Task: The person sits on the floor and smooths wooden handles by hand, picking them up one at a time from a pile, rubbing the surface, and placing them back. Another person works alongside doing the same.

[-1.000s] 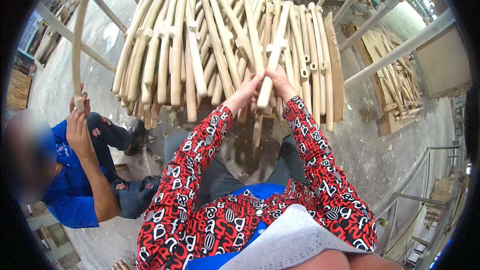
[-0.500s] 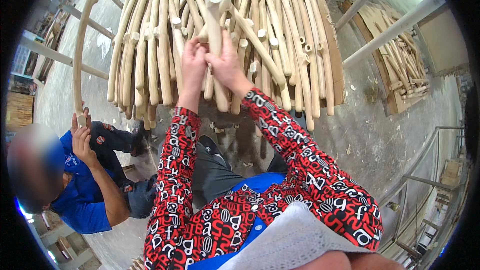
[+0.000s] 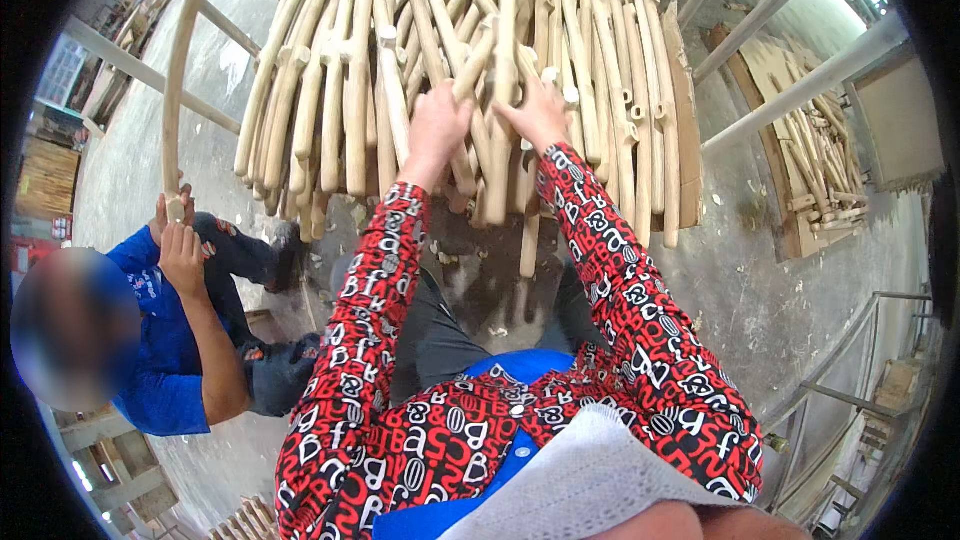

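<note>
A long, pale wooden stick [image 3: 505, 50] lies lengthwise over the middle of a pile of similar shaped sticks [image 3: 355, 110]. To its left, my left hand [image 3: 440, 128] has its fingers curled at a shorter-looking slanting piece of wood [image 3: 474, 70]. My right hand [image 3: 540, 117] is just right of the long stick, thumb pointing toward it and fingers apart among the sticks. Some fingertips are hidden between the pieces.
A co-worker in blue [image 3: 180, 340] sits at the left, holding a long curved stick [image 3: 175, 90] upright. Metal posts [image 3: 800, 80] rise around the pile. Another stack of sticks [image 3: 815, 155] lies on a board at the right. Shavings dot the floor.
The long stick, earlier raised in both my hands, is now lower on the pile, farther right. My hands have moved right and apart. The co-worker still holds the curved stick.
</note>
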Demonstrator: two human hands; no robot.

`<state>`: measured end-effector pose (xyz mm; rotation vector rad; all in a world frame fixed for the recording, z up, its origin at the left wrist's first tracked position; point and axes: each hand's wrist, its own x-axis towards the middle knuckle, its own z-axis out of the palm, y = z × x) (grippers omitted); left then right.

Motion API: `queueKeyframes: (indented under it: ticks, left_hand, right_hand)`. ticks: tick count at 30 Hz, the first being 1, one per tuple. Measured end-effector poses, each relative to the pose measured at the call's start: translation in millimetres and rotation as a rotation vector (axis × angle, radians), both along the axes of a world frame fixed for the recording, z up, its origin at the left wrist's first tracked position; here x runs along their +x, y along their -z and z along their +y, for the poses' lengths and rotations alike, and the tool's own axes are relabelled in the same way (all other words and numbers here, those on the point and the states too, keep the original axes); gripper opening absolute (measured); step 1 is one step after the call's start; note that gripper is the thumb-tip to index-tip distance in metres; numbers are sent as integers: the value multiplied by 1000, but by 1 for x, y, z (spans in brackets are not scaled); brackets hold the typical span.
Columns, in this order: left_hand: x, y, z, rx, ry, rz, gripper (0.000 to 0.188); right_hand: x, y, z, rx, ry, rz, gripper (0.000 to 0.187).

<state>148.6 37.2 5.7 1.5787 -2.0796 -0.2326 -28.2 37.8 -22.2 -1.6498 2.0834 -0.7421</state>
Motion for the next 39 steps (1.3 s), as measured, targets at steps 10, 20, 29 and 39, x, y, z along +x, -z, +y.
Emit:
queueKeyframes:
  ticks: [10,20,29,39]
  left_hand:
    - [-45,3,-47,281,92,264,56]
    - [47,-10,13,-26,22,403,53]
    - [26,-9,35,-87,264,-282,64]
    - [20,8,37,134,164,-519,46]
  right_hand:
    - [-72,58,22,-120,73,-361,66]
    - [64,-5,42,-60,-247,-1145,51]
    - [70,16,-20,-489,-257,-345,28]
    - [-70,110,133,-44,232,17,48]
